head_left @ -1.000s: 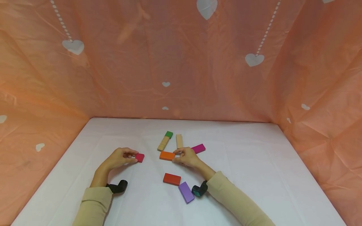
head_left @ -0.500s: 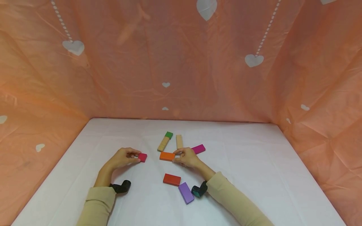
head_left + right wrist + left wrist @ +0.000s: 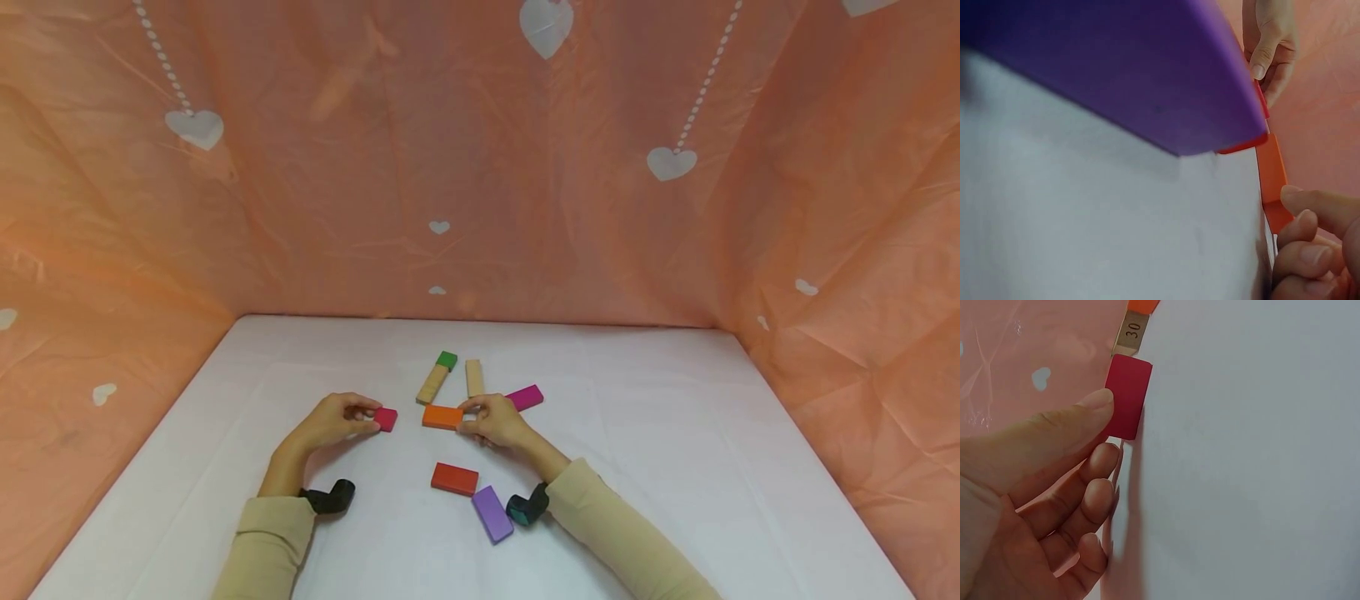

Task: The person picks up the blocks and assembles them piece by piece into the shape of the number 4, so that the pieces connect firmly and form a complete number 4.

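My left hand [image 3: 333, 419] pinches a small crimson wooden block [image 3: 386, 419] between thumb and fingers, left of the other blocks. In the left wrist view the thumb lies over one end of this block [image 3: 1130, 397], with the other fingers curled below. My right hand [image 3: 497, 419] pinches the right end of an orange block [image 3: 441, 417] lying on the white table. The right wrist view shows thumb and forefinger on the orange block's end [image 3: 1270, 175]. A short gap separates the crimson block from the orange one.
Behind the orange block lie a plain wooden block [image 3: 431, 384] topped by a green one [image 3: 447, 360], and another plain block [image 3: 474, 377]. A magenta block [image 3: 527, 397] lies behind my right hand. Nearer are a red block [image 3: 454, 478] and a purple block [image 3: 492, 514].
My left hand has slid steadily to the right with the crimson block, closer to the orange one. The right hand keeps its grip on the orange block in nearly the same place.
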`<state>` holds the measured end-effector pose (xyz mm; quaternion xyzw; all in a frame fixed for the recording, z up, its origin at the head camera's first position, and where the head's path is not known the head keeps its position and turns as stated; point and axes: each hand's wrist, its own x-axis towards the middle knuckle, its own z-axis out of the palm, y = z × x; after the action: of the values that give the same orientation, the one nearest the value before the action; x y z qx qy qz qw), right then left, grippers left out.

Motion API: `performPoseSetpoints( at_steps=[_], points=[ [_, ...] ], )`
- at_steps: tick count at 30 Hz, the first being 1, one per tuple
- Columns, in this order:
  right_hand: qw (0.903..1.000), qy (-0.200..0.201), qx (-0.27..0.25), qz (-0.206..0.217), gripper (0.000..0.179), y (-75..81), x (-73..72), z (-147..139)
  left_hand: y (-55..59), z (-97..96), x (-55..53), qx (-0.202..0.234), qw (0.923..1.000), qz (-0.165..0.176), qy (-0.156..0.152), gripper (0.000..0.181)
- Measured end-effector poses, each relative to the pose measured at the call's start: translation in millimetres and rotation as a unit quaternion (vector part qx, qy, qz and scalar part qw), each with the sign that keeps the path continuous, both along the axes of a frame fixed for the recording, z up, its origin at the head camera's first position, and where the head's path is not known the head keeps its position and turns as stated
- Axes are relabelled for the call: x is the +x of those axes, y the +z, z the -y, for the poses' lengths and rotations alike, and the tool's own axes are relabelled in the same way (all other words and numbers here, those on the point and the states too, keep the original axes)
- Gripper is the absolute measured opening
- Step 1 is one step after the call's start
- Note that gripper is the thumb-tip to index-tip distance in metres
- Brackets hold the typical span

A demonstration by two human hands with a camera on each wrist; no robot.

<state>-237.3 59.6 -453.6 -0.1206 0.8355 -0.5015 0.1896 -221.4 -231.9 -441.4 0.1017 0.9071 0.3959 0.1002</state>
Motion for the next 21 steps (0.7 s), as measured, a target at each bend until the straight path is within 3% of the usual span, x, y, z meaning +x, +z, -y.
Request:
performPoseSetpoints(
  at_steps=[21],
  points=[
    [1.0,0.003,0.004,-0.005,0.035,-1.6,-1.0,-1,-4.1,-13.3,-4.9,0.002,1.0,0.008,0.005,0.036]
  ],
)
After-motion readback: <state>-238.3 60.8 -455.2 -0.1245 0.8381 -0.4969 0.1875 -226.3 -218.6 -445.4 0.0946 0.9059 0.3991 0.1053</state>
